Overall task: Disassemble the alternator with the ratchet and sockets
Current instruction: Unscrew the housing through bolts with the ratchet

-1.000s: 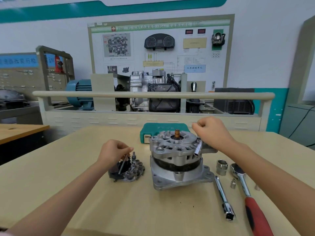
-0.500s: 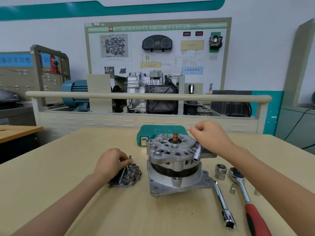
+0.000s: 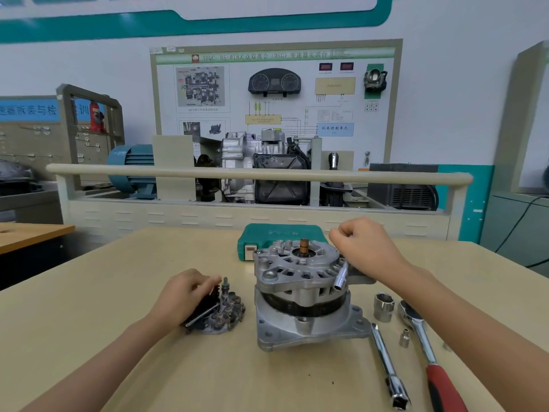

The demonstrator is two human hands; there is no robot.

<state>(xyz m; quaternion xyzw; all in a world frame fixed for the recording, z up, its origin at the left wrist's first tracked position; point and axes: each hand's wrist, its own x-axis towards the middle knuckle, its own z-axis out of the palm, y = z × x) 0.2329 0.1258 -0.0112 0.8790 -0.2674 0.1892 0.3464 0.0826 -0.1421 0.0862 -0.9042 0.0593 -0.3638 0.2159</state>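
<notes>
My left hand (image 3: 184, 295) grips rectifier (image 3: 221, 312); right hand (image 3: 367, 248) pinches deep socket (image 3: 341, 276); alternator (image 3: 303, 295) prob heavy, rigid, I'd hold its housing

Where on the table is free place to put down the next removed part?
Bare tabletop left of the left hand, and near edge before the alternator. Crowded right: large socket, extension bar, ratchet.

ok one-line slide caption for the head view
Right hand holds a socket at the alternator; left hand rests on the removed rectifier.
</notes>
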